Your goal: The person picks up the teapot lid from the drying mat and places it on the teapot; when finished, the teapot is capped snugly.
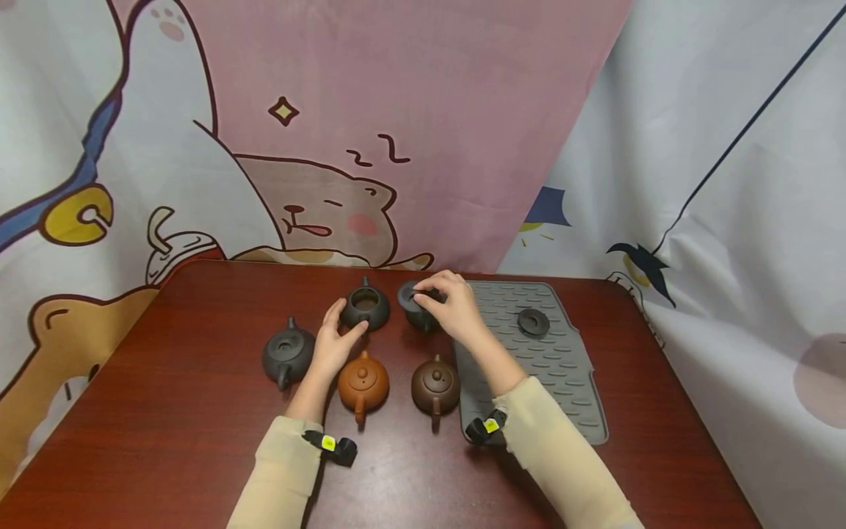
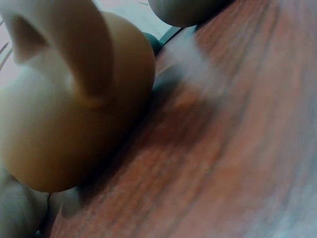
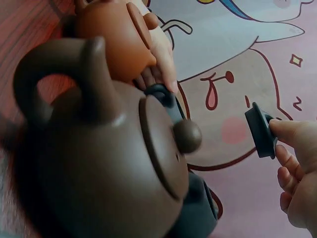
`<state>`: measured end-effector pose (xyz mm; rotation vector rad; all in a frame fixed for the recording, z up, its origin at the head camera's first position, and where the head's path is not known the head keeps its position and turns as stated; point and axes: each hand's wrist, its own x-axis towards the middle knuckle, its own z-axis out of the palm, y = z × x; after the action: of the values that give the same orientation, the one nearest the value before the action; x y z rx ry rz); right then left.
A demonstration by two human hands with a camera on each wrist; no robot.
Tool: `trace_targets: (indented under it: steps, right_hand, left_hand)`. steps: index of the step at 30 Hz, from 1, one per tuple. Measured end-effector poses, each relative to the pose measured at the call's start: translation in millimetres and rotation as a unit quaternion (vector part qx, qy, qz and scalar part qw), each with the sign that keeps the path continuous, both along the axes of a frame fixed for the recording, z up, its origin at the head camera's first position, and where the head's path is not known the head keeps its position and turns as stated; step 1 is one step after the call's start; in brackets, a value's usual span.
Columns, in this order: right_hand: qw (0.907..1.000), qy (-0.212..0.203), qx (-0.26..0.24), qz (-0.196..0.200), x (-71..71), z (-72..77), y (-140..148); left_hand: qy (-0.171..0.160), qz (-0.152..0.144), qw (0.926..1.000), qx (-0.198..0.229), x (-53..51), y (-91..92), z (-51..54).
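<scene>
My right hand [image 1: 449, 305] pinches a small dark lid [image 3: 261, 133] between thumb and fingers. In the right wrist view the lid is tilted and raised clear of a dark teapot [image 1: 419, 319] at the back. My left hand [image 1: 335, 342] holds the side of a lidless black teapot [image 1: 377, 314], its thumb by the handle. In front stand an orange-brown teapot [image 1: 363, 383] and a dark brown teapot [image 1: 435, 387], both lidded. A dark grey teapot [image 1: 288, 356] stands left of my left hand. The left wrist view is blurred and mostly shows the orange-brown teapot [image 2: 59, 144].
A grey textured mat [image 1: 555, 375] lies on the right of the reddish-brown table [image 1: 178, 382], with a dark round lid [image 1: 533, 322] on it. Behind the table hangs a cartoon-printed curtain [image 1: 463, 132].
</scene>
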<state>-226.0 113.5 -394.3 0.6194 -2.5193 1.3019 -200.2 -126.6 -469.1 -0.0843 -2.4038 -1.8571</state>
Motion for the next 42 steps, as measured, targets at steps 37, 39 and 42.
trace_targets:
  steps: [37, 39, 42]
  right_hand:
    - [0.9963, -0.05, 0.069, 0.009, -52.1, -30.8, -79.8]
    - [0.9957, -0.053, 0.076, 0.008, -53.3, -32.5, -81.3]
    - [0.9945, -0.056, 0.088, 0.008, -54.8, -35.4, -83.4]
  left_hand:
    - [0.001, 0.009, 0.9996, -0.027, -10.0, -3.7, -20.5]
    - [0.002, 0.01, 0.9996, -0.025, -9.9, -3.5, -20.4]
    - [0.006, 0.012, 0.9997, -0.021, -10.1, -3.1, -20.4]
